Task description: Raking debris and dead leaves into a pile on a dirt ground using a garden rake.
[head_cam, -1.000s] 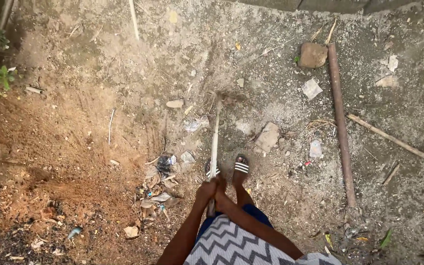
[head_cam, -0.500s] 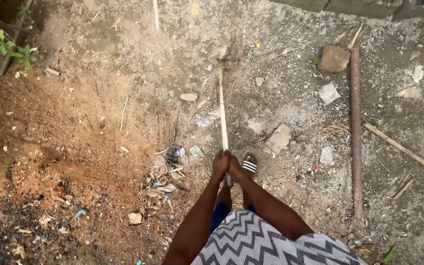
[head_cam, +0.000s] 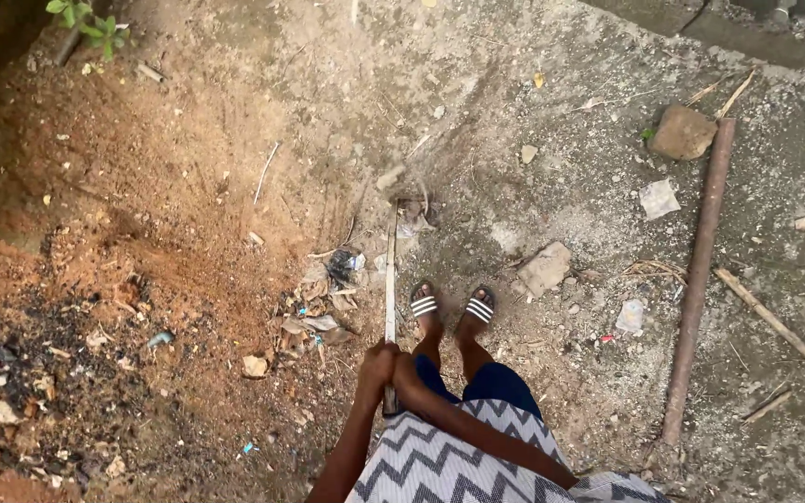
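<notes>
Hands grip one long wooden handle [head_cam: 389, 279]: the left hand [head_cam: 377, 363] and the right hand [head_cam: 404, 371] sit side by side, touching, both closed tight around the handle close to its near end. A short stub of handle shows below the hands. From the hands the handle runs straight away over the ground to a blurred tool head [head_cam: 412, 207], which is down on the dirt; its shape cannot be told.

Just left of the handle, about halfway along, lies a litter pile [head_cam: 319, 312] of scraps and dry leaves. Just right of the handle stand two feet in striped sandals [head_cam: 424, 305], the nearer sandal almost touching the handle. Further right of the handle lies a flat stone [head_cam: 544, 268], and well beyond that a rusty pipe [head_cam: 697, 279] running nearly parallel to the handle, with a brown rock [head_cam: 682, 132] beside its far end. A thin stick [head_cam: 780, 329] lies slanted on the pipe's far side. Well left of the handle the ground is loose red soil [head_cam: 123, 233], darkening to black ash [head_cam: 20, 373] nearer the camera.
</notes>
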